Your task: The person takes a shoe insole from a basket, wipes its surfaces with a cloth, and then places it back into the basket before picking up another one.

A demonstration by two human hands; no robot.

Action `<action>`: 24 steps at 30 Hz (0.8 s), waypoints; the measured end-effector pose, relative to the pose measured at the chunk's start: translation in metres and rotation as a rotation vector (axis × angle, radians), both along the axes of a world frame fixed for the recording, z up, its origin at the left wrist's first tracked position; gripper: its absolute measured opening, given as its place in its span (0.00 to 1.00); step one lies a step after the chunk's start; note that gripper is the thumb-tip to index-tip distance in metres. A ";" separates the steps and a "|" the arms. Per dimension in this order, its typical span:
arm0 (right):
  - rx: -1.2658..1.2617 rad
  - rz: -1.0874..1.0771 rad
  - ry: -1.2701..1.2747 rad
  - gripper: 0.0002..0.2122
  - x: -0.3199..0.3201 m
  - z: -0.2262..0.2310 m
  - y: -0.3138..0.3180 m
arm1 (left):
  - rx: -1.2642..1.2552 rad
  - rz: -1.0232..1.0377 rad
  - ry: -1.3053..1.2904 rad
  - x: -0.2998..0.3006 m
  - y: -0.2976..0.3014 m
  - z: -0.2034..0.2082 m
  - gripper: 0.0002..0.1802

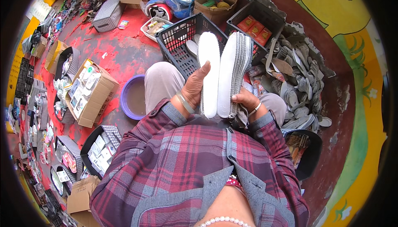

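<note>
Upright in front of my chest stand two white-topped sets of insoles, side by side. My left hand [194, 88] grips the left insoles [209, 61] by their outer edge, thumb raised along the side; how thick that set is stays hidden. A thick stack of insoles [230, 69], its grey layered edges showing on the right, is in my right hand [247, 100], with the thumb near its lower end. Just beyond them, a black plastic crate [171, 52] has a few loose pale insoles inside.
To the right spreads a large pile of grey insoles [296, 73] against the wall. A second black crate [271, 15] holds red boxes [255, 30]. At my left are a purple basin [123, 98] of water and a cardboard box [99, 98] of packaged goods. Checked bins [108, 17] stand farther off.
</note>
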State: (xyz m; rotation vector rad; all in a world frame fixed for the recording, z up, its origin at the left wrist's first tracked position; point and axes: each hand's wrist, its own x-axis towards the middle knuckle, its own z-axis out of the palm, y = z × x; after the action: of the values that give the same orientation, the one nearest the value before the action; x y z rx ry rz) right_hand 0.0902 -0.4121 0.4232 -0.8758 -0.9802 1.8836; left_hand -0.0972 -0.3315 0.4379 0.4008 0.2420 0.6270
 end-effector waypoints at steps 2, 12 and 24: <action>-0.009 0.005 -0.007 0.36 0.002 0.000 0.000 | 0.009 -0.020 -0.005 0.000 0.000 0.000 0.45; -0.031 -0.023 -0.106 0.29 0.000 -0.005 0.000 | 0.085 0.009 -0.001 0.006 -0.006 0.010 0.34; -0.024 -0.022 -0.151 0.26 -0.003 0.010 0.004 | -0.135 -0.037 -0.055 -0.002 0.000 0.002 0.25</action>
State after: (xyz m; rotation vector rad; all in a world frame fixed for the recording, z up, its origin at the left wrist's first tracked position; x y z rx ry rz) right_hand 0.0868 -0.4086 0.4334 -1.0512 -1.0352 1.8351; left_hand -0.0995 -0.3311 0.4396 0.2575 0.2223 0.5809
